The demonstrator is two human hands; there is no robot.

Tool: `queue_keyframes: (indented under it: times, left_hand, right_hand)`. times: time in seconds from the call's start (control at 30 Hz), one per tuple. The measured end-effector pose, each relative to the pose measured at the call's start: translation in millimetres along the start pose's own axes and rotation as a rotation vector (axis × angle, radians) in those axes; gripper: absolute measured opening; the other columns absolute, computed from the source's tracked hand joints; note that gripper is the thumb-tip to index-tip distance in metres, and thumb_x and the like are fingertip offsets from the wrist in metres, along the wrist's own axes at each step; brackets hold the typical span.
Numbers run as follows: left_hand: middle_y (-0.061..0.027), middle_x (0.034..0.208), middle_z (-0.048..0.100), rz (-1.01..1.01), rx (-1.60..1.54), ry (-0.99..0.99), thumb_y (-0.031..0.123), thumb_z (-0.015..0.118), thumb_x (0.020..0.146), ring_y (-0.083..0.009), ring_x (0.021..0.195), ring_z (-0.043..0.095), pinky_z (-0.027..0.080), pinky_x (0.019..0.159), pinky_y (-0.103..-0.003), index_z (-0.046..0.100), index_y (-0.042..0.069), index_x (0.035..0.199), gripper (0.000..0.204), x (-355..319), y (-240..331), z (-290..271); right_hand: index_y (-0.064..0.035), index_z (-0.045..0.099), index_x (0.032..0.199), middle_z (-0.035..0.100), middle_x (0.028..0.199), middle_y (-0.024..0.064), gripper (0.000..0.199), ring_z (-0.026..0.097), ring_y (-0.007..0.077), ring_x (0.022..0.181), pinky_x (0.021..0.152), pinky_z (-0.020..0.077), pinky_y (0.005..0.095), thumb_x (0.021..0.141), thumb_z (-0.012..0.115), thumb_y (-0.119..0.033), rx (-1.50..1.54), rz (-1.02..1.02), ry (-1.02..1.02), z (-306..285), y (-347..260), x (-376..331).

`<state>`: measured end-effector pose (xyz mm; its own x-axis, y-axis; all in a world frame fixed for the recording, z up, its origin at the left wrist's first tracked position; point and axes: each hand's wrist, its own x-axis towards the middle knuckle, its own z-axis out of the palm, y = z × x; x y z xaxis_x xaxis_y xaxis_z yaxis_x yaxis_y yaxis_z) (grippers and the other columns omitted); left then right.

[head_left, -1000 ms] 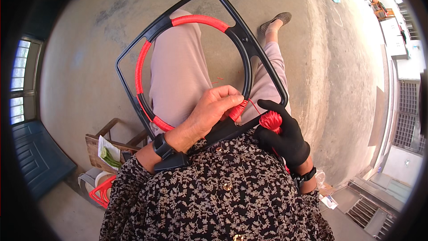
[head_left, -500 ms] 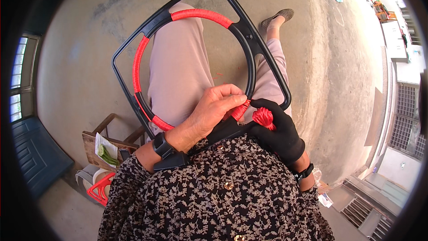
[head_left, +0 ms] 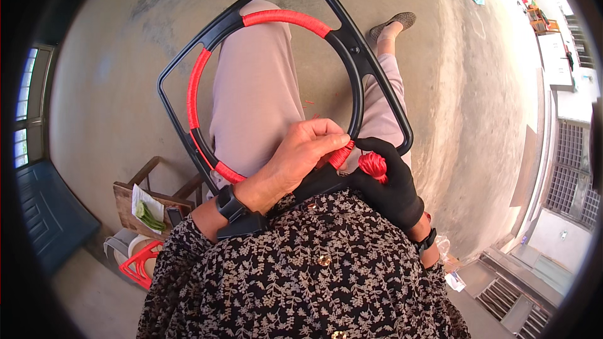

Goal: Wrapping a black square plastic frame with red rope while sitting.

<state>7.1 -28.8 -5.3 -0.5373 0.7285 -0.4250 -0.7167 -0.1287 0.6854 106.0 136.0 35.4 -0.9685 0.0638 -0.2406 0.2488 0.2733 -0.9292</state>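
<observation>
Left hand (head_left: 300, 158) pinched on red cord (head_left: 341, 154) at black frame (head_left: 364, 69), gloved right hand (head_left: 391, 187) just beside, clamped on red cord bundle (head_left: 373, 164).

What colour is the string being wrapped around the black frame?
Bright red. The string shows best in the head view, bundled in the gloved right hand beside the black frame.

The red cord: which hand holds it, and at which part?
The left hand pinches the red cord where it wraps the black frame. The gloved right hand holds the cord's bundle.
</observation>
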Motion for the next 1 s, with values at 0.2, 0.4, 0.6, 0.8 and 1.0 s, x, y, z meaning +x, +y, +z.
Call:
queue_keyframes:
  times: [0.2, 0.4, 0.6, 0.8, 1.0]
  left_hand:
    - [-0.0040, 0.069, 0.058, -0.049, -0.102, 0.028, 0.013, 0.054, 0.091, -0.0118, 0.062, 0.058, 0.047, 0.058, -0.023, 0.057, 0.002, 0.083, 0.014, -0.2, -1.6, 0.6]
    - [-0.0052, 0.072, 0.060, -0.032, -0.057, 0.013, 0.014, 0.055, 0.091, -0.0119, 0.064, 0.058, 0.048, 0.061, -0.024, 0.058, 0.002, 0.082, 0.015, -3.6, -4.9, 0.0]
    - [-0.0061, 0.074, 0.061, -0.011, -0.082, -0.011, 0.014, 0.057, 0.091, -0.0122, 0.066, 0.060, 0.049, 0.063, -0.022, 0.058, 0.002, 0.085, 0.013, -8.1, -1.6, -0.4]
    - [-0.0072, 0.077, 0.062, 0.029, -0.059, -0.091, 0.011, 0.057, 0.090, -0.0110, 0.066, 0.059, 0.048, 0.061, -0.022, 0.056, 0.002, 0.084, 0.011, -13.5, -0.5, -0.6]
    - [-0.0070, 0.075, 0.062, 0.007, -0.010, -0.092, 0.011, 0.057, 0.091, -0.0103, 0.066, 0.058, 0.048, 0.063, -0.023, 0.055, 0.002, 0.084, 0.011, -13.1, -4.1, -3.0]
  right_hand:
    - [-0.0026, 0.050, 0.122, 0.062, 0.108, 0.0080, 0.048, 0.059, 0.0123, 0.096, 0.084, 0.0464, 0.0274, 0.078, 0.070, -0.006, 0.018, 0.017, -0.095, -9.2, -4.6, 6.8]
    - [-0.0020, 0.053, 0.121, 0.064, 0.101, 0.0059, 0.048, 0.059, 0.0110, 0.090, 0.081, 0.0472, 0.0265, 0.076, 0.071, -0.004, 0.000, 0.120, -0.163, -22.0, -8.1, 3.4]
    - [0.0038, 0.051, 0.116, 0.043, 0.057, -0.0032, 0.036, 0.037, 0.0051, 0.045, 0.043, 0.0293, 0.0203, 0.093, 0.051, -0.024, 0.546, 0.076, 0.455, -61.5, 7.3, -25.5]
    - [0.0022, 0.049, 0.117, 0.041, 0.060, -0.0031, 0.042, 0.038, 0.0063, 0.048, 0.046, 0.0307, 0.0209, 0.095, 0.048, -0.034, 0.461, 0.193, 0.320, -62.7, 17.3, -17.9]
    - [0.0002, 0.049, 0.121, 0.061, 0.092, 0.0077, 0.042, 0.060, 0.0166, 0.077, 0.070, 0.0495, 0.0304, 0.094, 0.050, -0.032, 1.113, 0.184, 0.474, -71.1, 46.5, -10.1]
